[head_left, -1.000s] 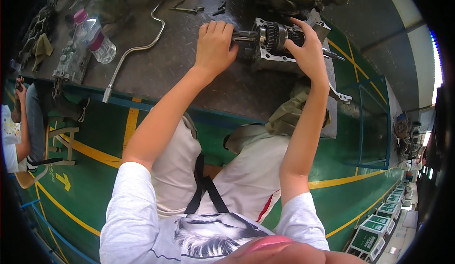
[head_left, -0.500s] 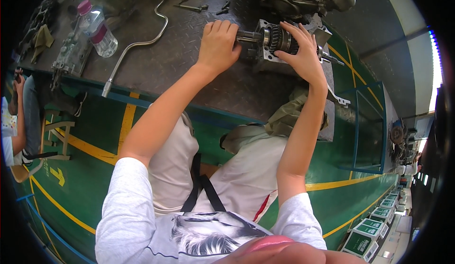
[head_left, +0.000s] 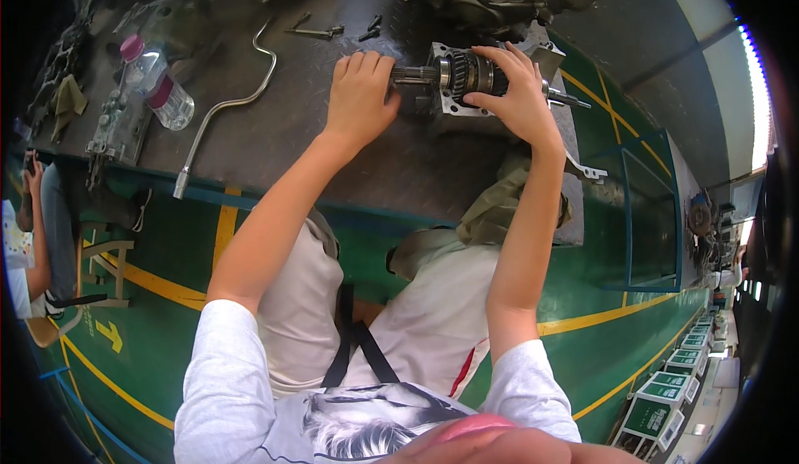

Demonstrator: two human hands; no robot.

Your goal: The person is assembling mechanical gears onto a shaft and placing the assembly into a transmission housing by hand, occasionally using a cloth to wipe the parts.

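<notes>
Hands (head_left: 358,98) hold geared shaft (head_left: 468,75) — bent bar (head_left: 213,114), bottle (head_left: 160,86) leftward.

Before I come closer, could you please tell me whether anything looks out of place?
The bent metal bar juts past the near edge of the table, where it might get knocked off; nothing odd stands out on the gear shaft.
</notes>
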